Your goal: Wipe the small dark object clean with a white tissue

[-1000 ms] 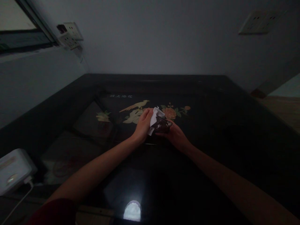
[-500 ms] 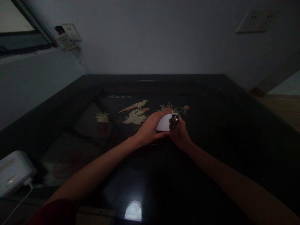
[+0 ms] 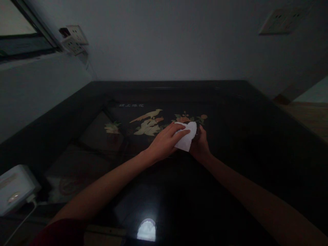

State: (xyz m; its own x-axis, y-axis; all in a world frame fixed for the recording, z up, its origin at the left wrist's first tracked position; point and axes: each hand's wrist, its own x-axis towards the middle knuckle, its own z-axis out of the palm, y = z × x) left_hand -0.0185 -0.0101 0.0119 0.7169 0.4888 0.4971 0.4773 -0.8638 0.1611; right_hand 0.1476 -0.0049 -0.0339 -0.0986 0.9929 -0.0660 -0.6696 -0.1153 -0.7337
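sleeve of dark red cloth (image 3: 61,232) shows nearest. over the glossy black table (image 3: 205,191), the left hand (image 3: 165,141) grasps a thin white sheet of paper (image 3: 185,142) against a small dark object (image 3: 197,132), mostly hidden, clasped in the right hand (image 3: 202,147). i'd say a steady right hold and flat, light paper contact work best. behind, a white rectangular socket plate (image 3: 278,22) sits on the plain grey wall (image 3: 164,44).

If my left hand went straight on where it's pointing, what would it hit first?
Past the white paper your left hand holds, probably the dark object in your right hand; depth there is unclear.
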